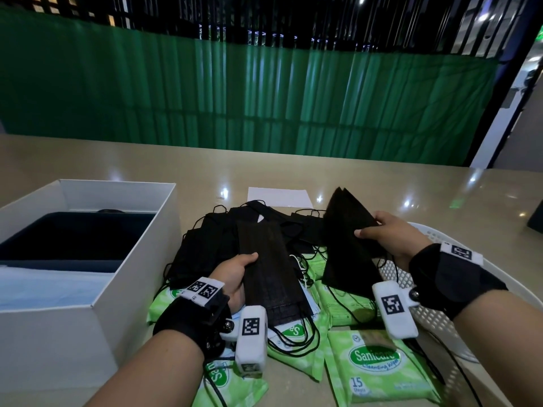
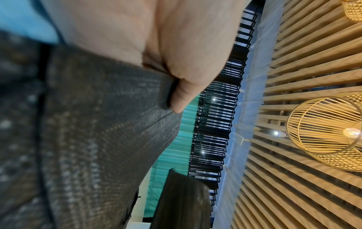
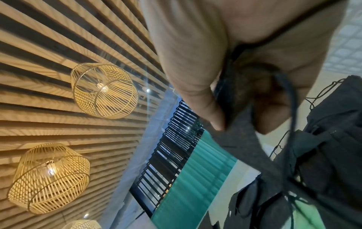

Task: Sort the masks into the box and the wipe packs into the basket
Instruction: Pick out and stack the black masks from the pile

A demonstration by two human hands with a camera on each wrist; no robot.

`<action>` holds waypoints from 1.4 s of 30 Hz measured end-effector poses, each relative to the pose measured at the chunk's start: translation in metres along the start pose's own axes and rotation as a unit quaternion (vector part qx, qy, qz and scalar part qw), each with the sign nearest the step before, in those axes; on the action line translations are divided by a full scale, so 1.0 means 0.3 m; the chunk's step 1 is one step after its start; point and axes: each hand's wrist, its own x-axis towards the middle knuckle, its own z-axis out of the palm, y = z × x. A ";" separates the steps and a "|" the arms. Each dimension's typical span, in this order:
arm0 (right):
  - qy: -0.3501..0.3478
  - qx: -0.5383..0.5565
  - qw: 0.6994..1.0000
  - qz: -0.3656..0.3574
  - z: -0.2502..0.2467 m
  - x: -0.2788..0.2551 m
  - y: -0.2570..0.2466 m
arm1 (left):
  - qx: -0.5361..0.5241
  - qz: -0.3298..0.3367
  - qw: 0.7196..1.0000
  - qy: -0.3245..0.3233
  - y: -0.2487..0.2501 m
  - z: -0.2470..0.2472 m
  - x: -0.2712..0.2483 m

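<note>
Black masks [image 1: 273, 286] pinched in left hand [image 1: 235, 277], more masks [image 1: 349, 239] held in right hand [image 1: 390, 236]. Big mask pile [image 1: 211, 242] at 12 o'clock, green wipe packs [image 1: 379, 368] at 6 o'clock on surface [image 1: 117, 160]. Box [image 1: 141, 230] at 9 o'clock, basket [image 1: 435, 318] at 3 o'clock. Most sorting left, I think.

Hands: two, a left hand [image 1: 235, 277] at 7 o'clock and a right hand [image 1: 390, 239] at 4 o'clock.
Mask stacks held: two, a left stack [image 1: 270, 274] and a right stack [image 1: 346, 239].
Loose black masks [image 1: 211, 239]: one tangled pile at the centre; number cannot be told.
Wipe packs: at least five green packs [image 1: 379, 368] visible toward 6 o'clock, some partly covered.
Boxes: one white box [image 1: 132, 274] at 9 o'clock.
Baskets: one white basket [image 1: 435, 315] at 4 o'clock.
Paper sheets: one white sheet [image 1: 279, 196] at 12 o'clock.
Wicker lamps: three [image 3: 104, 90] in the right wrist view.
</note>
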 end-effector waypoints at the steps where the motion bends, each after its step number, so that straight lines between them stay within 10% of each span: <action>1: -0.007 0.009 1.000 -0.009 0.004 -0.015 -0.005 | 0.002 -0.001 1.000 -0.001 0.000 0.001 -0.004; 9: -0.117 0.240 0.963 -0.031 0.126 -0.086 -0.094 | -0.014 0.008 1.000 0.006 0.002 0.004 -0.012; 16: -0.184 -0.079 0.976 0.090 0.300 -0.062 0.072 | 0.011 0.057 0.996 0.072 -0.001 -0.013 0.025; 32: -0.199 -0.346 0.917 -0.020 0.326 -0.093 0.033 | 0.005 0.036 0.999 -0.030 -0.005 -0.028 0.005; 38: -0.276 -0.228 0.934 -0.024 0.283 -0.058 0.091 | -0.133 0.125 0.980 -0.074 0.009 -0.016 0.013; 42: -0.257 0.058 0.965 -0.001 0.263 -0.058 0.100 | -0.134 0.158 0.970 -0.123 0.013 0.002 -0.001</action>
